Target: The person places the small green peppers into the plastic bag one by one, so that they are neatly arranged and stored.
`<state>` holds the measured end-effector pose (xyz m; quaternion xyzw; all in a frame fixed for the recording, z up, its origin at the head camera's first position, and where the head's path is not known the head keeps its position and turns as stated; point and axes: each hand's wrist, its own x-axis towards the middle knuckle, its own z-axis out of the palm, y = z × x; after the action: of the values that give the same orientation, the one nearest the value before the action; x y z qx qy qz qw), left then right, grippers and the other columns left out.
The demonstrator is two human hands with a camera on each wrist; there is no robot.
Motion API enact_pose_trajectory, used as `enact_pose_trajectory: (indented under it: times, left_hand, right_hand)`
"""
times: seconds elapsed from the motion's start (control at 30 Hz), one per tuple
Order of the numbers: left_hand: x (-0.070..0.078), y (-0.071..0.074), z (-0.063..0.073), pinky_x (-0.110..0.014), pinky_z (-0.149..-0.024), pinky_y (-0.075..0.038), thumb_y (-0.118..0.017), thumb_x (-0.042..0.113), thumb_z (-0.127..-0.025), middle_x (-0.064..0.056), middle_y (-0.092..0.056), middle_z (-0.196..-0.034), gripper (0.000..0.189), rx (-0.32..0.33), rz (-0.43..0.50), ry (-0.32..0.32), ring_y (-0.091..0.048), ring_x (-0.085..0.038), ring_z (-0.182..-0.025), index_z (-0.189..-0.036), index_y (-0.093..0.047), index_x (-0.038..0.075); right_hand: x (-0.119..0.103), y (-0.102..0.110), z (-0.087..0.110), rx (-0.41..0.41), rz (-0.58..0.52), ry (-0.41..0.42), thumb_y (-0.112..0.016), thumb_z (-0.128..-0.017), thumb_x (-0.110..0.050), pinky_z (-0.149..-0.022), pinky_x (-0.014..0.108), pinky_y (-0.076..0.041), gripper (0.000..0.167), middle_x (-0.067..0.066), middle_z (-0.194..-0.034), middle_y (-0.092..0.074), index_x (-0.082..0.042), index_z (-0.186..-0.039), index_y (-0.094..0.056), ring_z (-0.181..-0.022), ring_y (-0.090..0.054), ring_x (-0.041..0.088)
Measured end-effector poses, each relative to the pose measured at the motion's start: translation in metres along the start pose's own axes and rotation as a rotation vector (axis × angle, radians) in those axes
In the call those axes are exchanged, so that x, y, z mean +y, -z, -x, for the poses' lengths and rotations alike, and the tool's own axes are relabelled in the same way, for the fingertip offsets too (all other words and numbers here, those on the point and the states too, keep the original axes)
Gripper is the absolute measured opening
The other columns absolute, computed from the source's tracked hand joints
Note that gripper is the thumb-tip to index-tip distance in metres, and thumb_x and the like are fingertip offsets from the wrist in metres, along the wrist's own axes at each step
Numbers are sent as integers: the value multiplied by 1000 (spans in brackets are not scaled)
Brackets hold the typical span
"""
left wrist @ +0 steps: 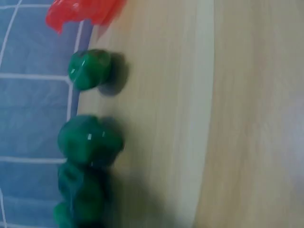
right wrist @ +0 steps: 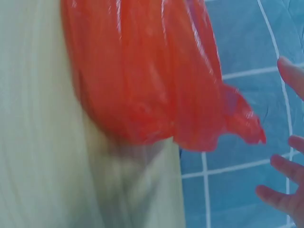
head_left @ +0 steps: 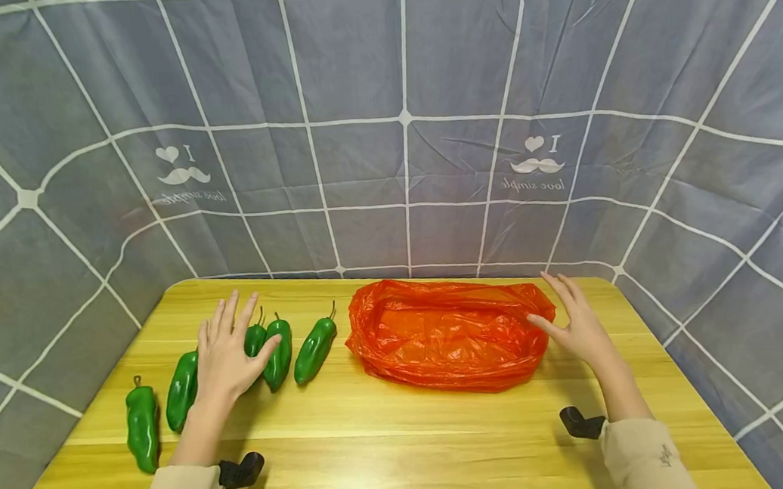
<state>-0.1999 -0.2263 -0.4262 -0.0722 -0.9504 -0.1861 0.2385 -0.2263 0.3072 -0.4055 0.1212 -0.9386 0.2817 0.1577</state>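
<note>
Either side of the bare left hand (head_left: 225,358), seeing glossy, elongated green peppers (head_left: 315,350); just inward of the bare right hand (head_left: 581,326), seeing a crumpled red plastic bag (head_left: 453,339). Hovering with grips spread apart, clamping nothing; probably best pinching lightly.

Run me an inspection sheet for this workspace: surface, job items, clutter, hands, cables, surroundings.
Surface: wood-grain table, pale yellow.
Job items: at least five green peppers lie left of a red plastic bag; bag's mouth is open, no pepper visible inside.
Clutter: nothing seen.
Grip: left hand spread by the peppers, partly hiding some; right hand spread at the bag's right end; neither holds anything.
Cables: nothing seen.
Surroundings: grey curtain with white grid lines.
</note>
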Motion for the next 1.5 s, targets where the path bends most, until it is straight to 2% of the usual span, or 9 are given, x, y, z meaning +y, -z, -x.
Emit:
enact_pose_trajectory:
  times: [0.2,0.43,0.63,0.8,0.97,1.1,1.2,1.3,1.5]
  left_hand:
    - [-17,16,16,-61,-103,-10,-54,50,-86,-14,-18,-149,73,51,92,64,-16,-40,-133,-146,-22,26]
    - [-37,33,37,-69,-95,-15,-62,38,-84,-15,-24,-146,70,106,182,131,-23,-49,-126,-144,-27,25]
    - [-54,45,52,-67,-97,-17,-69,17,-79,-16,-30,-143,70,197,322,158,-24,-41,-130,-141,-36,19]
    - [-68,53,65,-64,-100,-18,-68,7,-78,-15,-31,-143,72,231,379,239,-24,-33,-132,-141,-36,19]
    - [-79,60,76,-52,-107,-16,-68,6,-78,2,-33,-144,69,273,387,335,-25,-18,-133,-139,-40,19]
    - [-85,63,87,-23,-104,-20,-68,5,-78,17,-33,-140,67,291,388,416,-26,4,-126,-138,-42,21]
    - [-91,64,95,-8,-94,-21,-68,5,-78,16,-34,-140,68,293,399,469,-27,8,-120,-138,-42,23]
    - [-98,64,103,-5,-91,-22,-67,5,-79,15,-33,-141,68,278,413,510,-26,7,-120,-139,-41,24]
    - [-114,61,122,2,-77,-23,-64,11,-85,16,-22,-145,70,158,435,502,-21,8,-121,-144,-30,28]
  right_hand:
    - [14,-1,9,-20,-114,-17,-70,-81,-24,-89,69,-27,80,27,-141,-24,-18,-146,-24,-122,-30,49]
    - [17,-3,15,-76,-224,-69,-66,-84,-21,-83,66,-38,77,30,-139,-23,-14,-146,-22,-115,-36,54]
    - [22,-8,16,-123,-324,-98,-64,-86,-18,-88,65,-34,74,29,-143,-19,-12,-146,-21,-116,-35,56]
    - [25,-13,17,-162,-386,-125,-62,-87,-17,-92,64,-32,72,26,-146,-16,-10,-146,-20,-116,-34,57]
    - [27,-15,17,-182,-408,-137,-61,-88,-17,-92,61,-34,72,27,-146,-17,-12,-146,-19,-115,-35,57]
    - [28,-17,17,-205,-433,-138,-60,-89,-17,-91,58,-37,71,28,-144,-18,-13,-146,-18,-115,-38,55]
    - [30,-18,16,-219,-438,-135,-58,-90,-17,-92,57,-38,68,25,-146,-17,-13,-146,-20,-116,-38,52]
    - [31,-18,16,-232,-419,-139,-58,-90,-19,-91,57,-38,67,23,-147,-19,-14,-146,-21,-119,-36,49]
    - [30,-18,15,-255,-401,-154,-60,-89,-21,-89,54,-39,69,21,-146,-21,-15,-146,-22,-120,-37,43]
